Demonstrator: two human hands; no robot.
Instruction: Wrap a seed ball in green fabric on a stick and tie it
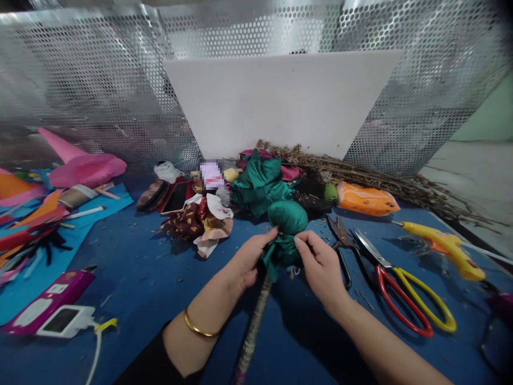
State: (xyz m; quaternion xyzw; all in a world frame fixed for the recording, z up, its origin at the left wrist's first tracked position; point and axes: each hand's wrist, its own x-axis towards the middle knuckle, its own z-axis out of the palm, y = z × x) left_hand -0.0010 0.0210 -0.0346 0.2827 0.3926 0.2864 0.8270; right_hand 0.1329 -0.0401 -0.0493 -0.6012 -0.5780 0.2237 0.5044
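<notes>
Between my hands is a rounded bundle covered in shiny green cloth (pixel 288 215), gathered at a neck on top of a wrapped stick (pixel 255 326). The stick slants down toward me. My left hand (pixel 251 259) closes around the gathered cloth, its thumb pressed at the neck. On the other side, my right hand (pixel 320 262) pinches the cloth's edge just below the round top between thumb and fingers. Whatever lies under the cloth is hidden. More loose green cloth (pixel 256 184) is heaped right behind the bundle.
Dark snips (pixel 343 240), red-and-yellow-handled scissors (pixel 404 294) and a yellow glue gun (pixel 444 246) lie at right. Behind stand an orange packet (pixel 366 199), dry twigs (pixel 360 174) and a white board (pixel 284 104). At left are coloured sheets (pixel 116 203) and a purple pack (pixel 52 299).
</notes>
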